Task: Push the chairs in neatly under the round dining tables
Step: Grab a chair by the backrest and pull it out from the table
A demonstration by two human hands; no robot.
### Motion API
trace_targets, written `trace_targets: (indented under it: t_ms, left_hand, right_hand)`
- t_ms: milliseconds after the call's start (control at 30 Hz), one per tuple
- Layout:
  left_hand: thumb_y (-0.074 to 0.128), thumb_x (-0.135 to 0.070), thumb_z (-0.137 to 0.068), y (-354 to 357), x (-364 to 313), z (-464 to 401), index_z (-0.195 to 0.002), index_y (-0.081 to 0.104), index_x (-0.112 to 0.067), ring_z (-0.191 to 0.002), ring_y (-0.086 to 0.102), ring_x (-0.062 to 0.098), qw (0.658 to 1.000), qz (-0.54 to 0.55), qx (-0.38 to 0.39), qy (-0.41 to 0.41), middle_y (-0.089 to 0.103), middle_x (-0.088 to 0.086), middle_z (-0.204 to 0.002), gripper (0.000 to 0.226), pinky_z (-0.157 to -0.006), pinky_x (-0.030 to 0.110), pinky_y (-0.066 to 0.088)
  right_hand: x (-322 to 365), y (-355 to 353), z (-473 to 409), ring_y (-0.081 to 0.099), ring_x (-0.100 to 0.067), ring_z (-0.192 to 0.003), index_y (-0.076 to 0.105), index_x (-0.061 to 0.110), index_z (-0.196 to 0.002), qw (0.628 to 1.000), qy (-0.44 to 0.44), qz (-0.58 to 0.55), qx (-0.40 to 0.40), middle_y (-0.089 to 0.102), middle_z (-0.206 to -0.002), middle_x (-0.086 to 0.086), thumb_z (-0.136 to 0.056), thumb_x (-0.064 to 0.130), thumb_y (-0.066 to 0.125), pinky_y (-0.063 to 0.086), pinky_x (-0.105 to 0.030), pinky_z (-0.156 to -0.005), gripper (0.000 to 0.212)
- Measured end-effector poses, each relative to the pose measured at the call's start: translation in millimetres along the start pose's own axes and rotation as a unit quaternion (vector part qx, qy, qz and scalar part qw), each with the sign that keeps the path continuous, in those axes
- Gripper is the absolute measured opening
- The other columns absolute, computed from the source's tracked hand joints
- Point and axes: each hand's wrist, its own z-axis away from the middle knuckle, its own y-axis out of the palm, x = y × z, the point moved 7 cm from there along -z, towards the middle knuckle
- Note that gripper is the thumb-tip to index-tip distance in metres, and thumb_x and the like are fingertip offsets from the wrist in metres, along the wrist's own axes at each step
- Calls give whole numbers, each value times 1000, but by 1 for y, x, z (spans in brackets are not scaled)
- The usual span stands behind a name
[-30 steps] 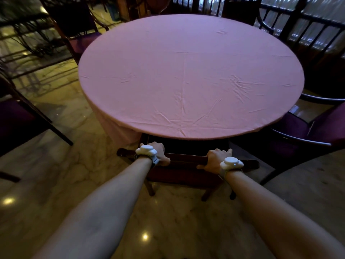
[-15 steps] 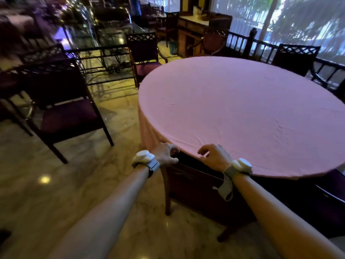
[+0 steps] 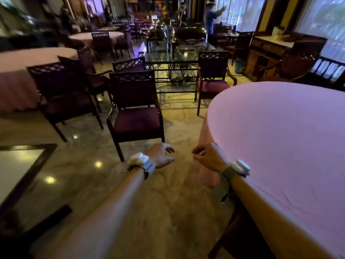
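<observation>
Marble floor [image 3: 168, 202] — both hands empty

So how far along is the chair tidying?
Done: one dark wooden chair sits tucked under the pink-clothed round table. In hand: nothing; the left hand and right hand hang free. Left: the maroon-cushioned armchair stands out on the marble floor, and another chair looks pulled out too.

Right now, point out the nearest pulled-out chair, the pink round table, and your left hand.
nearest pulled-out chair [image 3: 137, 119]: head view, on its seat cushion.
pink round table [image 3: 280, 131]: head view, on the bare cloth top.
left hand [image 3: 161, 155]: head view, on its back.
</observation>
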Motion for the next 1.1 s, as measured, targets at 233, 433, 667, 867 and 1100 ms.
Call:
trace_targets:
  t_ms: [233,433,667,867,1100]
  left_hand:
    - [76,-20,-79,-107,114,-55,-107,73,-20,-100,65,13,997,11,-59,-47,72,-3,-103,28,-86,28,52]
    - [75,-24,-79,-167,189,-103,-105,73,-26,-93,61,12,993,12,-98,-68,68,-7,-101,26,-84,32,54]
    - [75,-19,-79,-246,281,-201,-103,73,-19,-82,58,9,986,16,-137,-91,65,-7,-92,24,-75,22,44]
    - [70,-19,-78,-313,380,-278,-98,75,-19,-85,65,15,978,34,-143,-146,71,-3,-93,20,-71,26,47]
    - [71,-22,-83,-384,511,-334,-107,73,-16,-93,65,17,964,47,-150,-214,70,-1,-103,25,-81,27,50]
  right_hand:
    - [88,56,-133,67,-5,-83,76,28,-96,999,-47,-16,8,73,-97,8,-87,25,71,60,-35,-81,10]
    - [140,87,-234,67,-9,-86,77,21,-101,996,-82,-5,19,74,-100,4,-87,19,70,57,-31,-82,16]
    - [191,142,-398,68,-10,-83,75,36,-95,995,-98,13,29,72,-88,15,-76,33,68,59,-37,-76,20]
    - [249,188,-542,67,-18,-93,73,37,-102,992,-119,19,45,71,-97,11,-77,31,67,57,-40,-83,26]
    - [331,278,-671,66,-22,-97,69,37,-109,987,-132,1,87,70,-104,8,-78,29,64,55,-40,-85,32]
